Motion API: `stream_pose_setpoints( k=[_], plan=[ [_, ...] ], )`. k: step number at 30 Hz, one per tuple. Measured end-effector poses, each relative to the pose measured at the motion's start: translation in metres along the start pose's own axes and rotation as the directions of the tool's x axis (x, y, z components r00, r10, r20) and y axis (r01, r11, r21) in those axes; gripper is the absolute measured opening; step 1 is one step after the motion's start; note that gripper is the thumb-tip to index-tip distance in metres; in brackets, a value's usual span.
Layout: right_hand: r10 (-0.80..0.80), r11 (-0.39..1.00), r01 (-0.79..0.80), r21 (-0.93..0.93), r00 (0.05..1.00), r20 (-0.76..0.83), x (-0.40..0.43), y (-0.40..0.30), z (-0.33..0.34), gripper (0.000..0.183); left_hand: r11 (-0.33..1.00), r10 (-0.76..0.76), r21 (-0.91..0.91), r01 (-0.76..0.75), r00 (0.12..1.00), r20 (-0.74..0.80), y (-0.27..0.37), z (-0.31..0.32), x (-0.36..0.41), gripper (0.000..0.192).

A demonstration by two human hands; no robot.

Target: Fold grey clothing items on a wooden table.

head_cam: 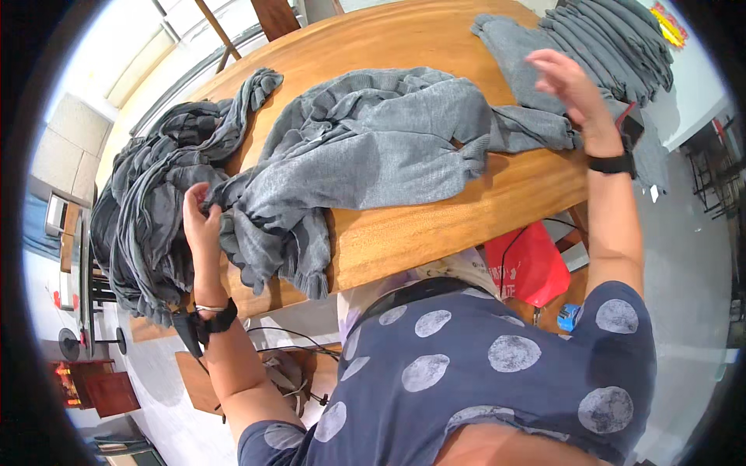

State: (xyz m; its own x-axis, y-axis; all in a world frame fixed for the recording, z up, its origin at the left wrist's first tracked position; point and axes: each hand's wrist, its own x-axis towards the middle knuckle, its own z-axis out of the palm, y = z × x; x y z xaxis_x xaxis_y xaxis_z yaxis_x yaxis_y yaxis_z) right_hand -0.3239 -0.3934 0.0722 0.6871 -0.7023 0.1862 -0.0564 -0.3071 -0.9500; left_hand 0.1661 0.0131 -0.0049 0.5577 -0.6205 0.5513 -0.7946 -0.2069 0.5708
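A grey knit garment [379, 163] with ribbed edges lies crumpled across the wooden table [402, 233] in front of me. At its left end is my left hand [201, 227], thumb and fingers curved beside the bunched cloth; whether they pinch it is hidden. My right hand [568, 87] hovers at the far right with fingers apart and nothing in them. Below it, one sleeve [533, 128] of the garment stretches toward the right table edge. Another grey garment [507, 58] lies flatter behind that hand.
A heap of darker grey garments [157, 198] covers the table's left end. Folded grey garments [606, 46] are stacked at the back right. Under the front edge hang a red bag [527, 265] and black cables [291, 332]. A small blue box [568, 317] sits lower right.
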Motion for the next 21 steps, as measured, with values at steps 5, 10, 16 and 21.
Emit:
stream_pose_setpoints(
  k=[5, 10, 16, 21],
  plan=[
    [-0.311, 0.807, 0.259, -0.530, 0.950, -0.010, 0.037, 0.043, 0.110, 0.063, 0.989, 0.010, 0.139, -0.040, 0.978, 0.210, 0.074, 0.029, -0.005, 0.050],
    [-0.065, 0.706, 0.211, -0.676, 0.970, 0.235, 0.058, 0.042, 0.161, 0.042, 0.894, -0.100, 0.436, -0.105, 0.901, 0.422, 0.042, 0.037, -0.020, 0.032],
    [-0.313, 0.949, 0.261, -0.174, 0.837, -0.448, 0.082, 0.004, 0.076, 0.029, 0.890, 0.268, 0.411, -0.200, 0.957, -0.115, 0.057, -0.025, 0.029, 0.029],
    [-0.293, 0.885, 0.463, 0.058, 0.648, -0.704, 0.056, -0.050, 0.021, 0.024, 0.884, 0.343, 0.455, -0.110, 0.814, -0.469, 0.069, -0.074, 0.066, 0.022]
  ],
)
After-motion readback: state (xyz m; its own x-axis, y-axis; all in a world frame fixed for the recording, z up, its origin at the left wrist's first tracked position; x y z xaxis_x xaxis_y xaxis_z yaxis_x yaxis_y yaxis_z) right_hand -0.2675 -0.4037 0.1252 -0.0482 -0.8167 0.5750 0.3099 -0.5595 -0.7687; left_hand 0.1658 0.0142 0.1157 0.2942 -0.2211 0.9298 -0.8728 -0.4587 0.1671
